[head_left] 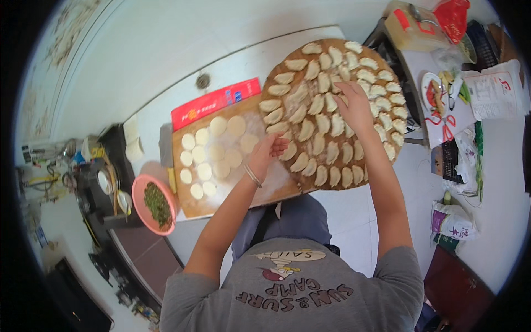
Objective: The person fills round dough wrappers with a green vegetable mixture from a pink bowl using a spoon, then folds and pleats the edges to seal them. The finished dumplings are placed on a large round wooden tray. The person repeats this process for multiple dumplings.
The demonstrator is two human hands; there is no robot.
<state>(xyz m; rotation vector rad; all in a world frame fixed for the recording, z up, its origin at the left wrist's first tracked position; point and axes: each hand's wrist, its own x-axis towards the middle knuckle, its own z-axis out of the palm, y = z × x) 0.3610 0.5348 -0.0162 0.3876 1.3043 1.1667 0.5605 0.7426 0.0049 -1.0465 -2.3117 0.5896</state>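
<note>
Many uncooked dumplings (307, 130) lie in rough rows on a round wooden board (269, 88). My right hand (354, 102) reaches over its upper middle, thumb and fingers apart, with the fingertips close beside a dumpling (331, 102); I see nothing held between them. My left hand (269, 150), wearing a bracelet, hovers at the round board's left edge with its fingers stretched out and no object in it. Under and left of it is a floured rectangular wooden board (191, 207) with round dough wrappers (236, 126) spread on it, some of them overlapping.
A pink basin (172, 202) of chopped green filling stands at the left corner. Behind the wrappers lies a long red box (215, 102). To the right, a small table (412, 72) carries a plastic tub (415, 30), a plate and red scissors (447, 126). Bags (453, 218) sit below.
</note>
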